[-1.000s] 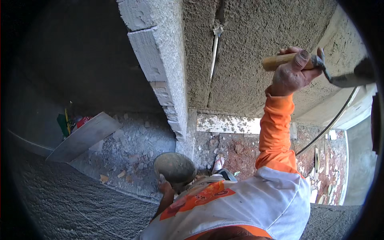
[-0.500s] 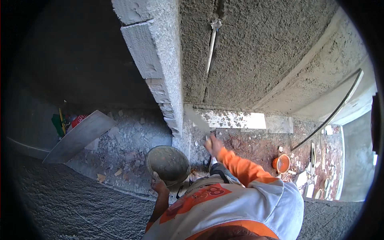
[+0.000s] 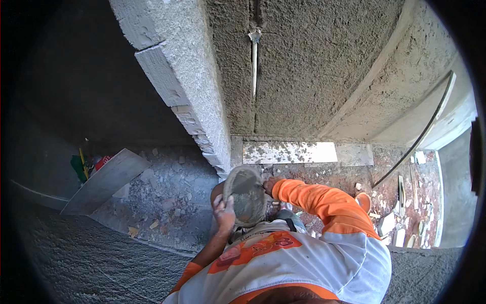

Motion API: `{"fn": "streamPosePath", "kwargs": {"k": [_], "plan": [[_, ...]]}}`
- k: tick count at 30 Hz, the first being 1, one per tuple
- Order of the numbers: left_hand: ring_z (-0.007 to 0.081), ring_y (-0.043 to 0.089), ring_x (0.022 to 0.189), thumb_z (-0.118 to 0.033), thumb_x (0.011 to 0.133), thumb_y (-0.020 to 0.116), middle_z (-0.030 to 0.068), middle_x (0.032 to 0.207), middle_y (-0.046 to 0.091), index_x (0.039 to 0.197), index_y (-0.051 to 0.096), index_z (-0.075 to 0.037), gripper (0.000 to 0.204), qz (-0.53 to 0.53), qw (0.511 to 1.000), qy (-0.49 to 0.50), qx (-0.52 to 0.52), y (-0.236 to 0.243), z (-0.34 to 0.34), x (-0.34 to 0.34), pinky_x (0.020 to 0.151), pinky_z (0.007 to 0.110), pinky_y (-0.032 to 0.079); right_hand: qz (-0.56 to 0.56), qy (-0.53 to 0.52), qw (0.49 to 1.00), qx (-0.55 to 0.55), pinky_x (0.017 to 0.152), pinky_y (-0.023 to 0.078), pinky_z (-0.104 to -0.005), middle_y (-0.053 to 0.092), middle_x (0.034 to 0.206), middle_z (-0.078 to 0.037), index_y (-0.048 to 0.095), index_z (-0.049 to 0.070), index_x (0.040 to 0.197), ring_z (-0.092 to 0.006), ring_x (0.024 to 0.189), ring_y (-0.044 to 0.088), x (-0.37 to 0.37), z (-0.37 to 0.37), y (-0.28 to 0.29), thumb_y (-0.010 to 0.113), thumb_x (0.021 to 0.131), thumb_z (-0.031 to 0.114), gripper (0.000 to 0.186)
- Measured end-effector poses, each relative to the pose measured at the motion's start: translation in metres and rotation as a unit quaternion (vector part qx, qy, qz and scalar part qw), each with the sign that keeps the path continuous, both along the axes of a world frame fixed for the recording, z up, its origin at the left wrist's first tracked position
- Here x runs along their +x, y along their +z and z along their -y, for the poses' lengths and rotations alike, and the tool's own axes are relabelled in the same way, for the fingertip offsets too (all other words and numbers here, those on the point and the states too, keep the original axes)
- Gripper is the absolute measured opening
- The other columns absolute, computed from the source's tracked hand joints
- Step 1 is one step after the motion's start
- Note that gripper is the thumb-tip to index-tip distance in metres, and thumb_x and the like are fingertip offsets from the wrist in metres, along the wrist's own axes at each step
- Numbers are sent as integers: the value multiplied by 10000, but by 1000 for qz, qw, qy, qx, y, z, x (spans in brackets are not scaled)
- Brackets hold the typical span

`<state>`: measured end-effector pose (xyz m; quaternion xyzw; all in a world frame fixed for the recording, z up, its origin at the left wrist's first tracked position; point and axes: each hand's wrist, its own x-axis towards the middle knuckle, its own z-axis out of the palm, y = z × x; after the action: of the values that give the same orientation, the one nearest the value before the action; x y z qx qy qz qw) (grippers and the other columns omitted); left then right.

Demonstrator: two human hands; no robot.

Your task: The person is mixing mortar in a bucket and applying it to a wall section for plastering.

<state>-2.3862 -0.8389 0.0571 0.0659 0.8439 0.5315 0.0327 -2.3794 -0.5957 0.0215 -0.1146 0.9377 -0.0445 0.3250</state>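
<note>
My left hand [image 3: 224, 213] grips the rim of a round grey mortar pan [image 3: 246, 198] and holds it in front of my chest, tilted toward me. My right hand [image 3: 270, 185], in an orange sleeve, is at the pan's right edge with its fingers closed. It appears to hold a trowel whose blade [image 3: 247, 184] dips into the wet mortar; the handle is hidden. A rough, freshly plastered wall [image 3: 314, 76] rises directly ahead.
A block pier [image 3: 182, 86] juts out at the wall's left. A plank [image 3: 104, 182] leans at the left beside green and red tools [image 3: 83, 166]. Rubble covers the floor [image 3: 167, 197]. A black hose [image 3: 422, 131] runs at the right, and a pale board [image 3: 288, 152] lies at the wall's base.
My right hand has come down from high on the wall at the right to the pan. The pan has risen slightly and tilted toward me.
</note>
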Motion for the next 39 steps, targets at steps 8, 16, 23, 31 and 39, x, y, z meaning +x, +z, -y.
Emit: {"fn": "streamPosePath", "kwargs": {"k": [8,16,23,31,39], "plan": [[234,524,938,-153,820,556,135,1032,550,881,617,21,194,-52,995,-48,75,65,-81,8,817,305,397,594,-353,433,-579,511,454,-353,559,720,-95,456,117,1182,-213,587,539,52,-41,-14,459,857,321,384],[152,508,890,-264,861,514,71,1003,572,1006,578,11,317,79,964,200,157,30,-151,-25,794,279,394,402,-360,559,-630,505,489,-320,539,718,-55,461,61,1150,-157,566,544,34,-167,81,401,902,320,364],[162,503,905,-361,850,511,83,1019,571,1041,561,38,446,198,863,406,226,-33,-191,11,805,300,388,-19,-100,982,-161,671,477,-403,589,867,-189,484,-15,1017,-344,773,577,-35,-258,132,544,777,380,466],[219,519,886,-379,847,503,128,1018,563,1038,544,70,490,134,778,539,292,-71,-184,89,782,328,409,26,158,943,-291,631,462,-344,584,775,-161,509,7,984,-263,703,583,-73,-261,301,551,793,278,334],[217,518,919,-322,874,482,120,1059,552,1114,500,47,441,75,760,609,215,-71,-155,117,821,322,407,102,-166,896,-398,503,534,-261,575,819,-86,485,0,1121,-135,538,541,-228,-385,347,474,859,204,332]]}}
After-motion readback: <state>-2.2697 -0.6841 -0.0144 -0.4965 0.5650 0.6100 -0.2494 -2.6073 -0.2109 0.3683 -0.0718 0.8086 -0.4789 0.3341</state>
